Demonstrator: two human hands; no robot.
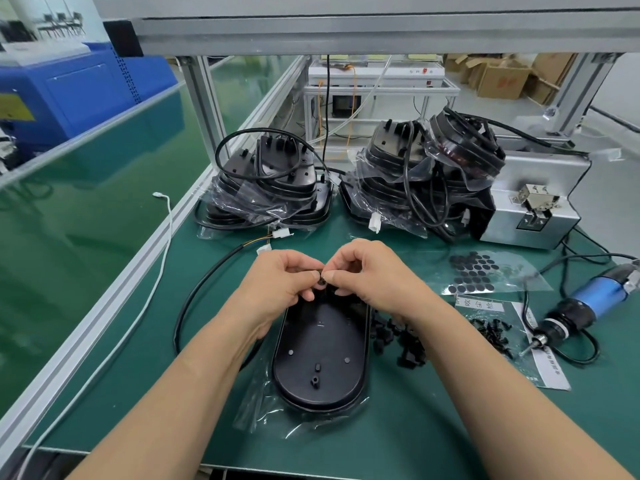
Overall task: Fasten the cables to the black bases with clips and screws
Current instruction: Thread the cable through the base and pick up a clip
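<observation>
Black base (320, 348), long and oval, lies open side up on a clear plastic bag near the front middle of the green table (415, 427). Both hands meet over its far end. The left hand (282, 282) and the right hand (367, 271) have their fingers (308, 270) curled in tight, and together they pinch a small black clip (322, 281) between thumb and fingertips, just above the base's rim. A black cable (194, 296) curves across the table to the left of the base and passes under the left wrist; its white plugs lie beyond the hands.

Just right of the base sits a loose heap of black clips (401, 341). Farther right, black screws (493, 332) lie scattered on a printed paper, beside a blue electric screwdriver (588, 299). A sheet of round black pads (472, 271) lies behind the screws. At the back stand two bagged stacks of bases with cables, one left (270, 188) and one right (415, 181), next to a metal box (533, 202).
</observation>
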